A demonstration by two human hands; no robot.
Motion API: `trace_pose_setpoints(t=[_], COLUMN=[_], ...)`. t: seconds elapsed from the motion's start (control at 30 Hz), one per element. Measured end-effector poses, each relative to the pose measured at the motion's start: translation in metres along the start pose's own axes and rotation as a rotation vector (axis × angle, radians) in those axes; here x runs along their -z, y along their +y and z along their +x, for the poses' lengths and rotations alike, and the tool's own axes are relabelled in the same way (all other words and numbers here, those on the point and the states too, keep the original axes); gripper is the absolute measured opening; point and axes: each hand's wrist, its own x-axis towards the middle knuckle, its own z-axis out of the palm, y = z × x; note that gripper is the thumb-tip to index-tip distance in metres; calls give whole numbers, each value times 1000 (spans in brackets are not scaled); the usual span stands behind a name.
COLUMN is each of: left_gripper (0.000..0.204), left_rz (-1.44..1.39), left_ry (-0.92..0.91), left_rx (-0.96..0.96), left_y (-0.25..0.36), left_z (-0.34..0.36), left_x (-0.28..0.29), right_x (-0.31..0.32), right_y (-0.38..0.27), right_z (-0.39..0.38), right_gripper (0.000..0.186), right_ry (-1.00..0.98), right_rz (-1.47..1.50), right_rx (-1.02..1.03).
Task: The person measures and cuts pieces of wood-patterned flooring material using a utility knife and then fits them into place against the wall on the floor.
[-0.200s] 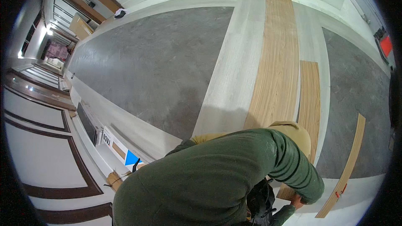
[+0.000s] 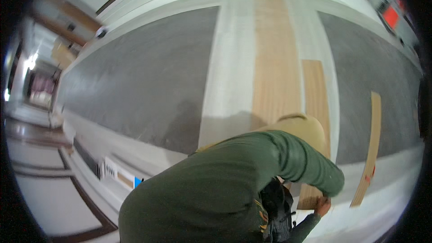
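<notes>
My left arm (image 2: 299, 164), in a green sleeve, reaches across the lower middle and bends down at the right; its hand is hidden by the sleeve. From the lower edge, a darker sleeve leads to my right hand (image 2: 322, 206). That hand's fingers are curled at the near right corner of a narrow wood-grain plank (image 2: 310, 198), and whether they pinch something small is hidden. The plank runs away from me, passing behind my tan-clad knee (image 2: 310, 130). Black gear or cloth (image 2: 275, 207) hangs beside the arm.
Left of the narrow plank lies a wide wood-grain board (image 2: 274, 63). Dark grey floor panels (image 2: 157, 63) flank the pale strips. A thin wooden strip (image 2: 373, 139) with a red-handled tool (image 2: 370, 176) lies at right. A white box (image 2: 118, 175) stands by the left wall.
The view has shifted, so the boards and strip appear higher and farther left, with some blur. My right hand remains at the narrow plank's near end.
</notes>
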Motion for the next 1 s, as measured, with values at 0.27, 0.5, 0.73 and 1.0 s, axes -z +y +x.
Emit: trace_pose_setpoints(t=[0.27, 0.5, 0.73, 1.0], left_gripper=[32, 27, 25, 48], left_rz=[183, 271, 175, 264], left_ry=[-563, -617, -752, -731], left_rx=[180, 234, 201, 268], left_y=[25, 19, 34, 67], left_z=[20, 13, 0, -5], left_x=[5, -8, -12, 16], right_x=[-1, 0, -38, -91], right_y=[119, 166, 63, 23], right_z=[-98, -204, -298, -275], right_gripper=[45, 21, 25, 43], right_ry=[-14, 359, 554, 547], right_rz=[-216, 146, 1034, 1328], right_rx=[-288, -673, -790, -1132])
